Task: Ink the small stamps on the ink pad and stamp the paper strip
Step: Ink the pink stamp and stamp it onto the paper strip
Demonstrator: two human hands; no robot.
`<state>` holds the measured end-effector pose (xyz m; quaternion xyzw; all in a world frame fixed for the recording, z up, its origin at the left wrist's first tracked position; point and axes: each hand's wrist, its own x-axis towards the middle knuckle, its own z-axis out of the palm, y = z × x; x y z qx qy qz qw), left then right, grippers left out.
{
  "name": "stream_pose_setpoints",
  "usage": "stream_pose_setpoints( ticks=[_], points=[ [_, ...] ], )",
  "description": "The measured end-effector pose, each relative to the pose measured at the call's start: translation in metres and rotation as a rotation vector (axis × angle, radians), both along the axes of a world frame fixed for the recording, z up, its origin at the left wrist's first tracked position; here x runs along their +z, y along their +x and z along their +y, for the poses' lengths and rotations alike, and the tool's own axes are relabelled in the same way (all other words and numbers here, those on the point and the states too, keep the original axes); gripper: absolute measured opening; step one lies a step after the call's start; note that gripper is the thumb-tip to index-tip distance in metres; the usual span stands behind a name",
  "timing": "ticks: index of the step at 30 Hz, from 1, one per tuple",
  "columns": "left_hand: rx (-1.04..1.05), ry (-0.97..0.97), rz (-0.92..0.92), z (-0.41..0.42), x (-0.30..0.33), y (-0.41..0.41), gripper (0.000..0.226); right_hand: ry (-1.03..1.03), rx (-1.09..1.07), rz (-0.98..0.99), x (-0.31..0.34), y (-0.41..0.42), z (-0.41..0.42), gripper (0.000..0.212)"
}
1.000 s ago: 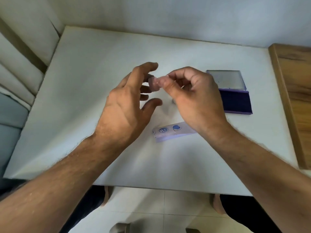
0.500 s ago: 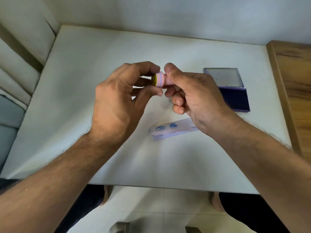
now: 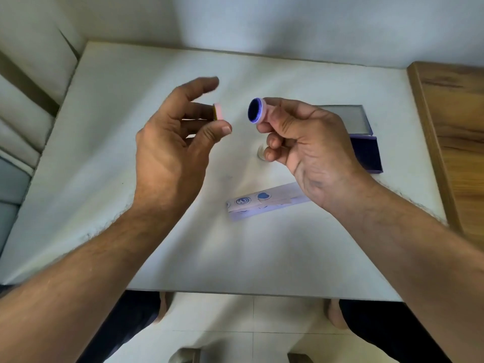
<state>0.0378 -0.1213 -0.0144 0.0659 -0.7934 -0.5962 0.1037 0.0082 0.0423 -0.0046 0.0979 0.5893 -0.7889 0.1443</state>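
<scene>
Paper strip (image 3: pixel 264 203) on white table (image 3: pixel 104 158), two blue prints. Above: left hand (image 3: pixel 172 142) pinches pink cap (image 3: pixel 218 114); right hand (image 3: pixel 306 142) pinches pink stamp (image 3: pixel 258 112), inked face leftward. Ink pad (image 3: pixel 366 153) open beyond.

We are seeing a pink stamp (image 3: pixel 258 113) showing a dark blue face, a pink cap (image 3: pixel 219 111) edged yellow, a pale lilac paper strip (image 3: pixel 264 201) carrying blue prints, and a purple ink pad (image 3: pixel 366 153) lying on the white table (image 3: pixel 104 153).
</scene>
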Motion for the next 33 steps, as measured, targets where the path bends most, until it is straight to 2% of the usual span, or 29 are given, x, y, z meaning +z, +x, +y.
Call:
stream_pose_setpoints(
  ticks=[5,7,9,13,16,20,26,29,33],
  points=[
    [0.062,0.027,-0.093,0.002,-0.002,0.001,0.019,-0.15,0.028,-0.064,0.0,0.002,-0.002,0.016],
    [0.068,-0.042,-0.105,0.002,-0.003,0.002,0.017,-0.214,0.065,-0.072,0.0,0.004,-0.003,0.017],
    [0.025,-0.196,-0.122,0.003,-0.008,0.003,0.017,-0.273,0.104,-0.074,0.0,0.006,-0.004,0.02],
    [-0.168,-0.638,-0.161,-0.001,-0.025,0.005,0.035,-0.345,0.159,-0.071,0.001,0.01,-0.006,0.023],
    [-0.22,-0.798,-0.103,-0.004,-0.035,0.004,0.029,-0.357,0.168,-0.073,0.001,0.011,-0.006,0.024],
    [-0.255,-0.796,-0.164,-0.002,-0.035,0.002,0.026,-0.362,0.182,-0.082,0.001,0.013,-0.005,0.024],
    [-0.229,-0.721,-0.297,0.002,-0.023,0.003,0.044,-0.315,0.136,-0.099,0.0,0.016,0.003,0.024],
    [-0.15,-0.665,-0.27,0.01,-0.011,0.005,0.037,-0.241,0.074,-0.106,0.005,0.017,0.012,0.017],
    [-0.105,-0.598,-0.138,0.026,0.005,0.011,0.031,-0.161,-0.099,-0.105,0.011,0.016,0.028,0.018]
  ],
)
